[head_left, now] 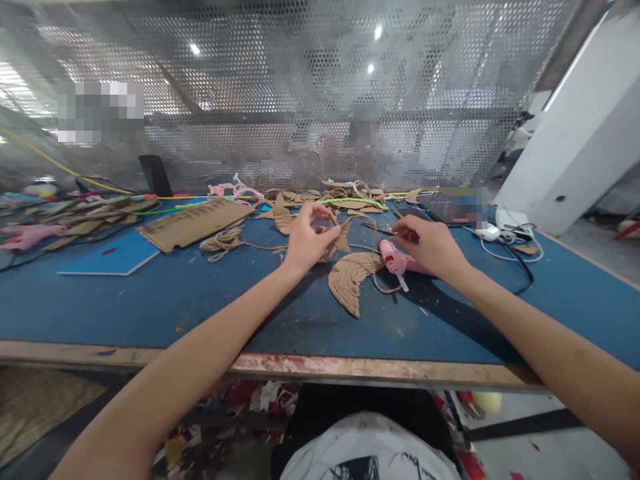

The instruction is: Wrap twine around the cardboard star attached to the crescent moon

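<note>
My left hand (311,239) pinches a small brown cardboard piece (341,241) above the table, with fingers partly wrapped around it. My right hand (431,243) is closed on a thin dark tool (376,229), whose tip points left toward that piece; its exact kind is too small to tell. Under the right hand lies a pink glue gun (397,259), its pale nozzle toward me. Between the hands, nearer me, rests a crescent shape covered in rows of brown cord (350,277). Loose twine (380,288) curves beside it, and a twine bundle (224,241) lies to the left.
Cardboard scraps and cord-covered pieces (283,215) crowd the back of the blue table (200,310). A large cardboard sheet (197,223) and a blue board (113,255) lie left. White adapters with cables (513,227) sit right. A perforated metal screen (300,87) stands behind.
</note>
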`<state>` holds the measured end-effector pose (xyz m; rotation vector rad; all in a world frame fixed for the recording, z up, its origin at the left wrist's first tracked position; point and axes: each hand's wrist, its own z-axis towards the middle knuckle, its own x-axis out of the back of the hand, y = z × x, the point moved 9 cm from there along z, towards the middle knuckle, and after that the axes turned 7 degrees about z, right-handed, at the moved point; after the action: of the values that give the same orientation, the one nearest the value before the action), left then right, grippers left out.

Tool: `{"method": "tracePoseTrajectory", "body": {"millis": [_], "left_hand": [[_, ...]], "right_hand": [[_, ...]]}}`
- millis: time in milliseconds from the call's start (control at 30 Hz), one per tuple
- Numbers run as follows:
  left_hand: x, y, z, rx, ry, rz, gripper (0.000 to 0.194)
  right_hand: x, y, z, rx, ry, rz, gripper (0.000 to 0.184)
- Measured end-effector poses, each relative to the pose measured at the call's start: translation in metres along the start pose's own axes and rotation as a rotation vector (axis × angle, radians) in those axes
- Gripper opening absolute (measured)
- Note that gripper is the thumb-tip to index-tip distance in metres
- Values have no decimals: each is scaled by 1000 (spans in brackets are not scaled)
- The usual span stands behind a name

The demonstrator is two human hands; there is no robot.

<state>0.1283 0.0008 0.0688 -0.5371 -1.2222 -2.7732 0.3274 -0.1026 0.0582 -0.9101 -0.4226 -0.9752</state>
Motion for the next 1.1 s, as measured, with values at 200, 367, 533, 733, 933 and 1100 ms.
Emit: {"method": "tracePoseTrajectory", "body": {"millis": [200, 367, 533, 733, 933, 1100], "left_hand": [[-22, -24, -13, 388, -154, -242, 37], [-37, -41, -35, 806, -169, -621, 34], [-29, -67, -35, 978, 14, -734, 11], [13, -90, -18, 886, 430, -734, 24], [73, -92, -1, 739, 771, -719, 26], [103, -102, 4, 753, 863, -692, 27]], "right_hand": [[-1, -7, -2, 20, -29, 50, 12], [-2, -5, -2, -34, -50, -47, 23], [-9, 2, -2, 5, -225, -92, 33], [-28, 12, -16, 44, -545, -274, 15], [-29, 21, -15, -11, -464, -440, 9], [18, 6, 1, 38, 10, -221, 17]]}}
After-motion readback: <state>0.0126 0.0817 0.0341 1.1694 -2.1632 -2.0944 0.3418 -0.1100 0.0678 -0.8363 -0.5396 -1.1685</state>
